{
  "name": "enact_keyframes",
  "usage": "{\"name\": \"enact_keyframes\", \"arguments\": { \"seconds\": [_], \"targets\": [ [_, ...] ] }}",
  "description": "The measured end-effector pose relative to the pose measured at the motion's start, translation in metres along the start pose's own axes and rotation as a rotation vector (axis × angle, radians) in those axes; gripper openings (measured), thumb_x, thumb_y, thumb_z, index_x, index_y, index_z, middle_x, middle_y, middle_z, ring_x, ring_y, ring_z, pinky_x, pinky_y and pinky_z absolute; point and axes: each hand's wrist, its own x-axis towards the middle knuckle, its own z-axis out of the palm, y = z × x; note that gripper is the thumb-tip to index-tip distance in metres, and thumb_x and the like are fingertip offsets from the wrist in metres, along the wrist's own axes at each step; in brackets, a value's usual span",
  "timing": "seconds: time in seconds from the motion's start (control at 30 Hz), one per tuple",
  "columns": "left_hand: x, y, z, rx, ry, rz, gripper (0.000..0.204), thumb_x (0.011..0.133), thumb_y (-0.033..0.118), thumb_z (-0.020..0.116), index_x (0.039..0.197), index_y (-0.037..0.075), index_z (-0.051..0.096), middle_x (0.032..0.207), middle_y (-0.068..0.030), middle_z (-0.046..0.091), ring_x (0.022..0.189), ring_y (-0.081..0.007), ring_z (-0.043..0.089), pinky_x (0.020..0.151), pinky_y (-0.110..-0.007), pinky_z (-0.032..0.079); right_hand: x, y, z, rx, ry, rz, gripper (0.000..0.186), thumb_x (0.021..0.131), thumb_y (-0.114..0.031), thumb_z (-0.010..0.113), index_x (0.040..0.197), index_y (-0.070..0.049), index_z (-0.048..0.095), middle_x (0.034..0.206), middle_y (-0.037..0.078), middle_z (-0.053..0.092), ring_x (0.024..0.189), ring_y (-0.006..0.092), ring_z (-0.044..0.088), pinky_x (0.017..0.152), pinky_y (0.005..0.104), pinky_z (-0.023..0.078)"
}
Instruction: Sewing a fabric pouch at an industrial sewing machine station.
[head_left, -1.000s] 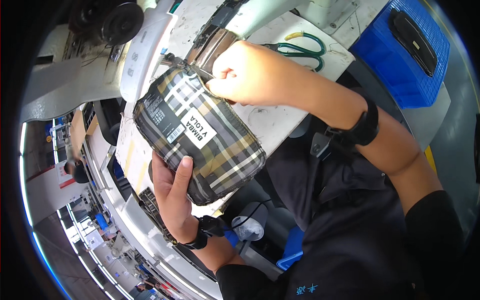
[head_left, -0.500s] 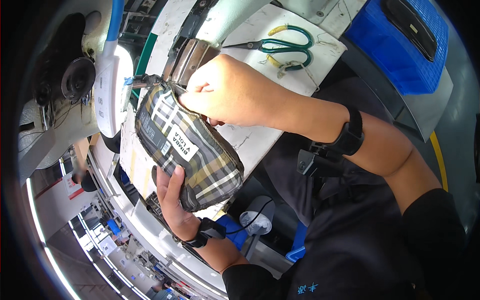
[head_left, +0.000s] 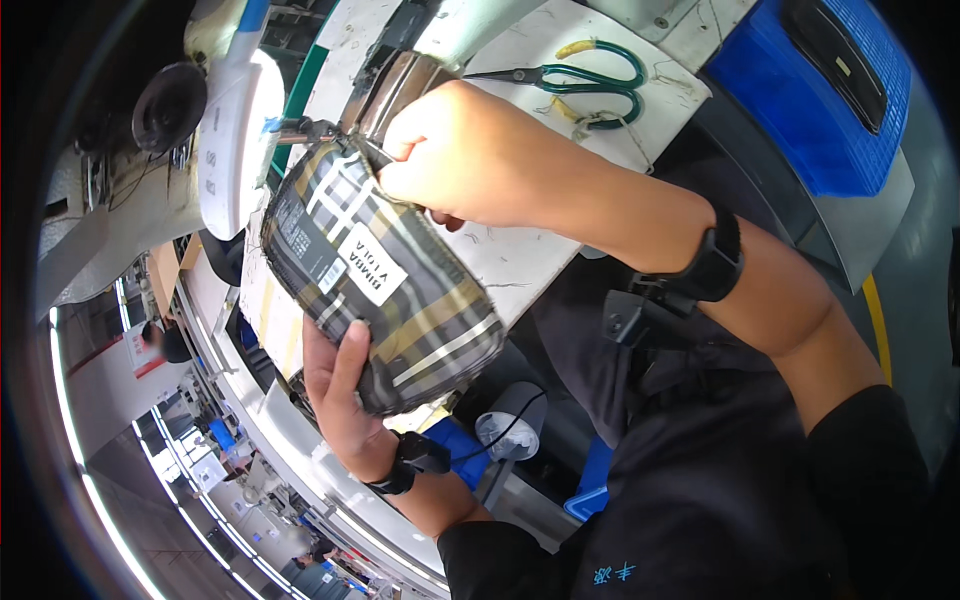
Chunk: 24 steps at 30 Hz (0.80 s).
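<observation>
A plaid fabric pouch (head_left: 430,318) in grey, black, yellow and white, with a white label (head_left: 372,263) on its front, hangs tilted between my hands. My left hand (head_left: 345,385) grips its lower left edge, thumb on the front and fingers hidden behind. At the pouch's upper edge my right hand (head_left: 450,150) is closed in a pinch on the rim, fingertips partly out of sight. The pouch's top end touches the metal arm (head_left: 405,90) of what looks like a sewing machine. Just beyond my right hand lie green-handled scissors (head_left: 553,77).
The white worktable (head_left: 500,265) has loose threads on it. At the far right a blue crate (head_left: 765,90) holds a dark flat item (head_left: 845,70). A white bin (head_left: 512,430) stands below the table. A white machine head (head_left: 235,150) rises at the left.
The view has shifted a little, so the table and scissors appear further right and higher. Both hands keep their hold on the pouch, which faces me slightly more squarely.
</observation>
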Motion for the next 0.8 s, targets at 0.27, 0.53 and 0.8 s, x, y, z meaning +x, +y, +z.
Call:
{"name": "enact_keyframes", "arguments": {
  "seconds": [0.27,0.53,0.8],
  "targets": [
    [-0.002,-0.015,0.008,0.153,0.000,0.160,0.061,0.103,0.005,0.062,0.158,-0.007,0.038,0.145,-0.0170,0.061,0.129,-0.0208,0.060,0.111,-0.034,0.044,-0.015,0.017,0.027,-0.394,0.311,-0.447,0.020,0.103,-0.014,0.060,0.091,0.001,0.062,0.078,0.021,0.064,0.070,0.0386,0.062,0.066,0.0423,0.050],
    [-0.011,-0.013,0.015,0.131,0.042,0.199,0.061,0.102,0.003,0.062,0.157,-0.007,0.040,0.144,-0.0173,0.062,0.128,-0.0229,0.062,0.111,-0.035,0.046,-0.016,0.007,0.024,-0.285,0.272,-0.311,0.019,0.102,-0.013,0.059,0.090,0.001,0.061,0.079,0.020,0.064,0.074,0.0393,0.065,0.066,0.0430,0.051],
    [-0.032,-0.023,0.031,-0.260,0.147,0.012,0.064,0.100,-0.002,0.061,0.159,-0.007,0.037,0.146,-0.0191,0.062,0.130,-0.0250,0.063,0.113,-0.037,0.045,0.004,0.018,0.002,-0.363,0.098,-0.490,0.007,0.090,-0.004,0.068,0.087,0.003,0.067,0.085,0.016,0.069,0.071,0.0296,0.068,0.064,0.0383,0.054]
  ]
}}
